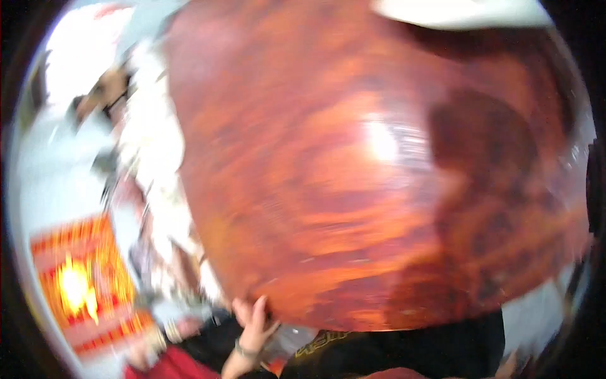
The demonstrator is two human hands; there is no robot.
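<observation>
A large glossy red-brown wooden tabletop [303,189] fills most of the head view, blurred by motion. Its rounded near edge lies just in front of my body. My left hand [254,325] is at the near left corner of that edge, with a band round its wrist. Its visible fingers are stretched and apart, touching or very close to the wood; blur hides the exact contact. Nothing shows in its grasp. My right hand cannot be made out. Black cloth [398,354] with yellow lettering lies below the tabletop's near edge.
A white, curved-edged object [467,11] stands at the far side. Along the left runs something covered in pale cloth [154,139]. Farther left, an orange-red patterned rug or panel [117,278] carries a bright yellow glow. Red cloth [173,366] shows at the lower left.
</observation>
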